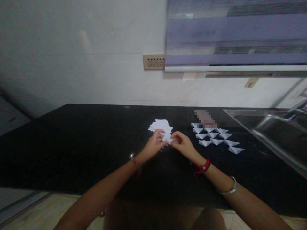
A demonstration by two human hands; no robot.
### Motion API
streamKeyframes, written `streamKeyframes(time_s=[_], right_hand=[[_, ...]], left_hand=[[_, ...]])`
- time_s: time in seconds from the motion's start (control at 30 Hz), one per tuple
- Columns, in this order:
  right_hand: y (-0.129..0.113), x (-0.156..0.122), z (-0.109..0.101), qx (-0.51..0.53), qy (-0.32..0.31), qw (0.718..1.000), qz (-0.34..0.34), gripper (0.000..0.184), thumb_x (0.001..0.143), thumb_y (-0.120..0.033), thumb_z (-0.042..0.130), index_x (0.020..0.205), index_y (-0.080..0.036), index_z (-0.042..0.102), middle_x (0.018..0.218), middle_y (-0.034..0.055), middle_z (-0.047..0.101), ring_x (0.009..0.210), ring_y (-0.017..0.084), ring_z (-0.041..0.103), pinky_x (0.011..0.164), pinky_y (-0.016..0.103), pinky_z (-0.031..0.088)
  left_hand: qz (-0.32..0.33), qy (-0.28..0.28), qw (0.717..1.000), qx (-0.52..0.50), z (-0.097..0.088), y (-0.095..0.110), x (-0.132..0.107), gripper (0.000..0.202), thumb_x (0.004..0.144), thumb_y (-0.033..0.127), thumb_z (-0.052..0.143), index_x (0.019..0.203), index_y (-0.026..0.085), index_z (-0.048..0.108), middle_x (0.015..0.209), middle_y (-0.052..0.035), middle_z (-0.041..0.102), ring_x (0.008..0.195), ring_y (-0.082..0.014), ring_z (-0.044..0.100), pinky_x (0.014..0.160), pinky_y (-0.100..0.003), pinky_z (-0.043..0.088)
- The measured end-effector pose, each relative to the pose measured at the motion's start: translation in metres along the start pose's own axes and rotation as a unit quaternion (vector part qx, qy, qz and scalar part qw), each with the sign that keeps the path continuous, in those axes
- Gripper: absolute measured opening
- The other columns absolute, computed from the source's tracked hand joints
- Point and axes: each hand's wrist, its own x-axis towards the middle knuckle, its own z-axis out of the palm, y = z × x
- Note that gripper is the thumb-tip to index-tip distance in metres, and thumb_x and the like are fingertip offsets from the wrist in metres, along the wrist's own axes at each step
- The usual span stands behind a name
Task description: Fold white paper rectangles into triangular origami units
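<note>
Between my two hands is a small piece of white paper [167, 138], held up over the dark countertop. My left hand [155, 141] pinches its left side, and my right hand [181, 142] grips its right edge with thumb and fingers. Just beyond my fingers lies a loose stack of white paper sheets [161, 124], partly overlapped by the held piece. To the right, several folded white paper boats [212, 135] stand in rough rows. The folds of the held paper are too small to make out.
A black countertop [83, 150] runs along the tiled wall. At the right is a metal sink [268, 127] with a tap. Behind the paper boats lies a blurred-out flat object [205, 118]. A socket panel [153, 62] and a purple cabinet [235, 35] are on the wall.
</note>
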Motion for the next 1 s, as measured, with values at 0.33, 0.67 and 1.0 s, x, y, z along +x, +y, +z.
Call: streamKeyframes(time_s=[0.33, 0.67, 1.0], right_hand=[[-0.0014, -0.0007, 0.0029, 0.002, -0.007, 1.0, -0.014, 0.032, 0.065, -0.023, 0.061, 0.092, -0.02, 0.043, 0.069, -0.0024, 0.052, 0.059, 0.01, 0.052, 0.056, 0.024, 0.042], [-0.0057, -0.0029, 0.0012, -0.036, -0.033, 0.997, -0.053, 0.036, 0.067, -0.024, 0.059, 0.097, -0.021, 0.04, 0.074, -0.0011, 0.053, 0.062, 0.011, 0.052, 0.057, 0.024, 0.042], [-0.0056, -0.003, -0.0013, -0.078, -0.036, 0.993, -0.075, 0.033, 0.073, -0.022, 0.053, 0.103, -0.021, 0.037, 0.072, -0.0013, 0.053, 0.06, 0.011, 0.052, 0.054, 0.022, 0.041]], left_hand=[[0.025, 0.011, 1.0, 0.007, -0.0039, -0.0064, 0.0029, 0.031, 0.069, 0.015, 0.056, 0.097, 0.018, 0.043, 0.072, 0.0029, 0.051, 0.066, -0.0088, 0.053, 0.058, -0.019, 0.041], [0.048, 0.007, 0.998, 0.029, -0.0037, -0.0035, 0.0018, 0.028, 0.07, 0.015, 0.056, 0.096, 0.017, 0.045, 0.077, 0.0008, 0.054, 0.074, -0.0112, 0.056, 0.064, -0.021, 0.045], [0.09, 0.014, 0.991, 0.096, -0.002, -0.0023, -0.0005, 0.026, 0.072, 0.016, 0.054, 0.096, 0.017, 0.046, 0.078, -0.0002, 0.056, 0.074, -0.0109, 0.056, 0.064, -0.021, 0.045]])
